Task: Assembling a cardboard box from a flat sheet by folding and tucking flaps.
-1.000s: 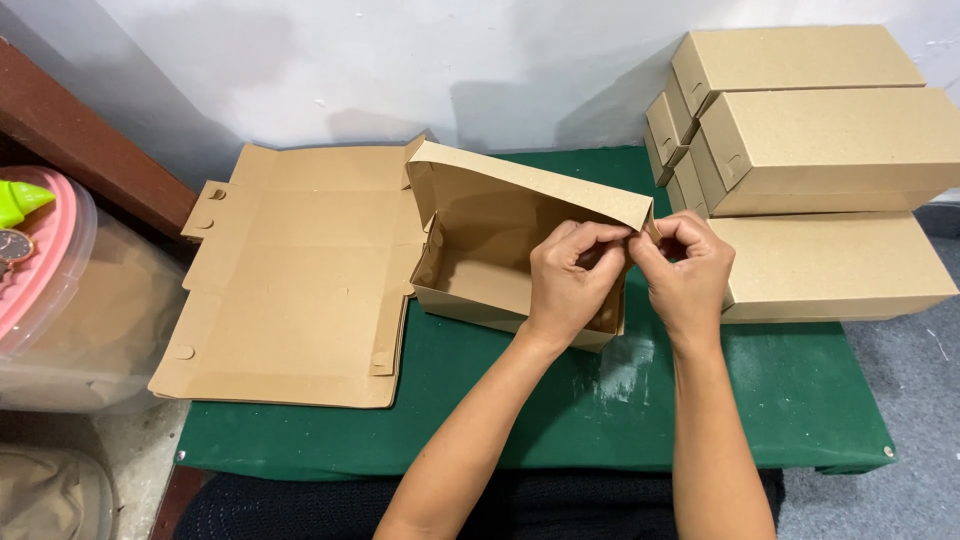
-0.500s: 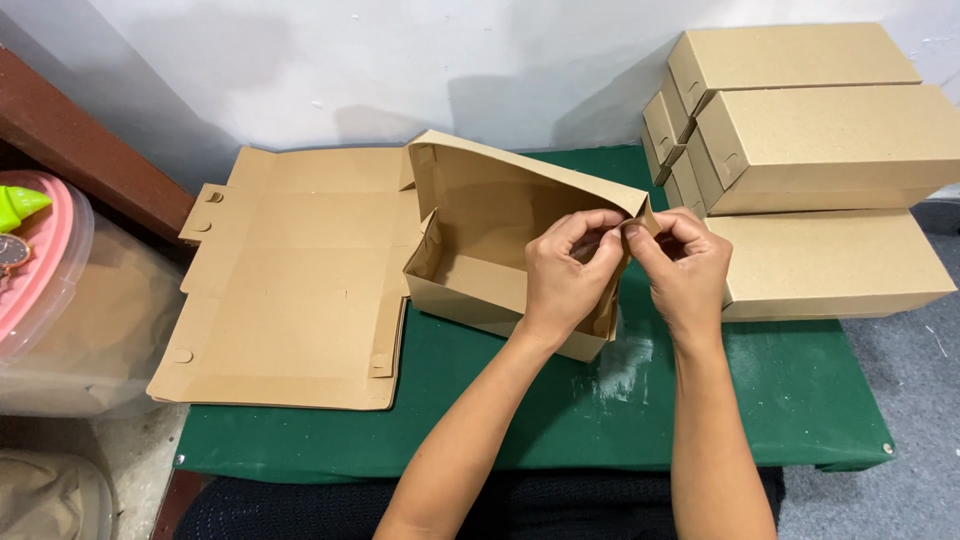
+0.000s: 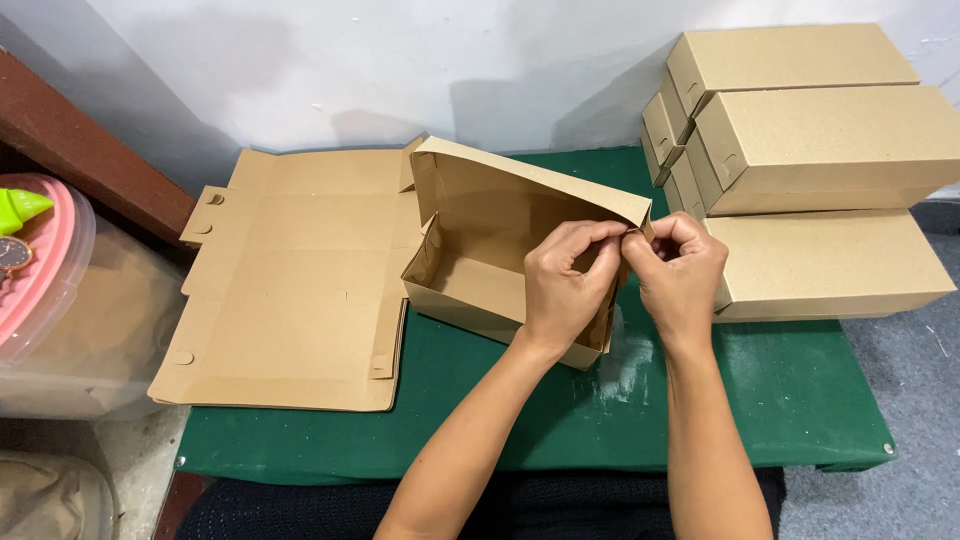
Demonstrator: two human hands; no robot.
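A brown cardboard box (image 3: 480, 250), partly folded up, stands on the green mat (image 3: 560, 420), with its flat lid panel spread out to the left. My left hand (image 3: 565, 285) pinches the box's right end wall from the inside edge. My right hand (image 3: 680, 275) grips the same end flap from the outside, fingers curled over its top corner. The two hands nearly touch at the box's upper right corner. The flap between them is mostly hidden by my fingers.
A stack of finished brown cardboard boxes (image 3: 820, 150) stands at the right, close to my right hand. A clear plastic tub with a pink lid (image 3: 40, 290) sits at the left edge, and a dark wooden beam (image 3: 90, 160) runs behind it. A white wall is behind.
The box has shifted slightly left and its end wall stands more upright. Both hands stay pinched on the right end flap, working it inward.
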